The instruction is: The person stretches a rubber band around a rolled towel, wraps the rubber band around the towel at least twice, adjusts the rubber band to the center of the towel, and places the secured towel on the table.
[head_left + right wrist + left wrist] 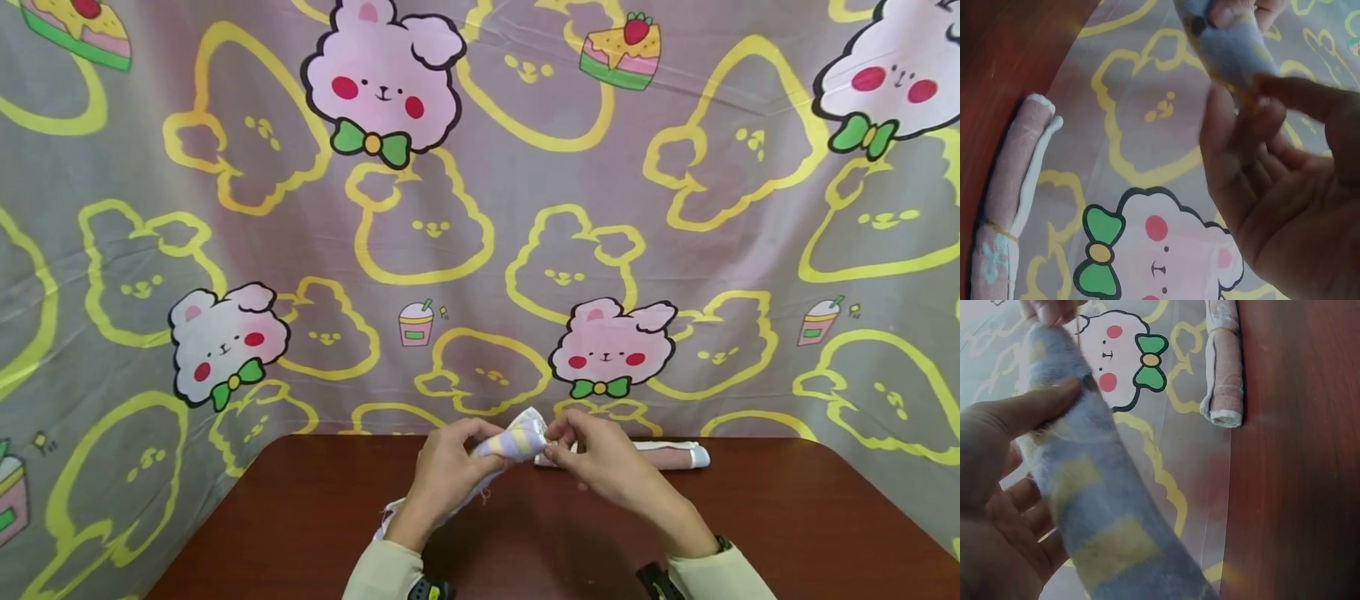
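A pale purple cloth with yellow checks (1104,487), seemingly a towel, is rolled into a long narrow shape and slants up from the lower left. My left hand (446,467) grips it near its upper end, thumb on the near side and fingers behind. At that end my right hand (611,462) has its fingertips together, pinching what looks like a thin yellowish rubber band (1235,90). The fingers partly hide the band, so how far it goes round the roll cannot be told.
A second rolled towel, pink with a white edge (671,457), lies at the back right of the brown table (285,517). A rubber band (1002,231) circles its middle. Behind the table hangs a grey cartoon-print curtain (495,300).
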Demonstrator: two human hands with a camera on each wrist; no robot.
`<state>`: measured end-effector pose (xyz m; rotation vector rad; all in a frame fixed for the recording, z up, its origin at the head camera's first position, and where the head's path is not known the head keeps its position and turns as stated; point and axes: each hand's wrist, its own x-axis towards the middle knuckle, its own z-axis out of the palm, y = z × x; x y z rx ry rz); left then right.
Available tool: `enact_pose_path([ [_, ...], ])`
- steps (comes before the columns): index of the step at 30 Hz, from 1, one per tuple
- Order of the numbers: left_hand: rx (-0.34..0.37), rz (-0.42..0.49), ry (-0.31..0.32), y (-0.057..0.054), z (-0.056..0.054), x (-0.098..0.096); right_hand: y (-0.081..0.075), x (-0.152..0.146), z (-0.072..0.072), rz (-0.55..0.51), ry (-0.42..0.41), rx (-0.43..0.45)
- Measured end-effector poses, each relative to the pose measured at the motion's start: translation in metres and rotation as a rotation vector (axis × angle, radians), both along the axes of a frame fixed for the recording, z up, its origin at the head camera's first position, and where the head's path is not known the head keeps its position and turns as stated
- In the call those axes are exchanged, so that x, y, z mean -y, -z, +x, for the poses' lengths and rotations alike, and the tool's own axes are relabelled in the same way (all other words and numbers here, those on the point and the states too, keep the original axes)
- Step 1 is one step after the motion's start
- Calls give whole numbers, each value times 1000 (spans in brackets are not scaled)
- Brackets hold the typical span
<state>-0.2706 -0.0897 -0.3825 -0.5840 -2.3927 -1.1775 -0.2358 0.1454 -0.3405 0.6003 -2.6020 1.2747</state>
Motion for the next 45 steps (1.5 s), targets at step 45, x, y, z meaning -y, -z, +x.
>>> enact_pose_path([
  [45,328,511,266,-12,-2,2,12,15,4,-67,-579,-166],
])
